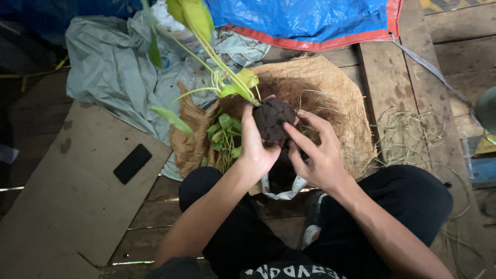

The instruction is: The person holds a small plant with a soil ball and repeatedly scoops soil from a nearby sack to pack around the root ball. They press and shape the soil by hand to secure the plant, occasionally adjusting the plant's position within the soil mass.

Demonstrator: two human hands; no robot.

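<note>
- Nearest the camera, the person sits on a wooden plank floor (155,217) in black trousers (403,206), knees spread, both bare forearms reaching forward between them.
- The left hand (256,147) is curled round the near-left side of a dark ball of soil (273,120), thumb up along its edge, gripping it.
- The right hand (318,152) cups the ball from the right, fingers partly bent; its forefinger lies across the front of the soil and the other fingertips press on the far side.
- The soil ball is held up between both hands, above the lap and over the near edge of a brown coconut-fibre sheet (336,93).
- Pale green stems rise from the top of the ball and lean up and left to a yellow-green leaf (194,15) at the upper edge; this is a small plant (232,82) rooted in the soil.
- Just beside the left hand, a bunch of small green cuttings (225,137) lies on torn fibre.
- To the left, a black phone (132,164) rests on flattened cardboard (67,206).
- Farther off lie a crumpled grey plastic sheet (113,67) and loose dry straw (408,134) on the right.
- Farthest, a blue tarpaulin (310,18) with a red edge.
</note>
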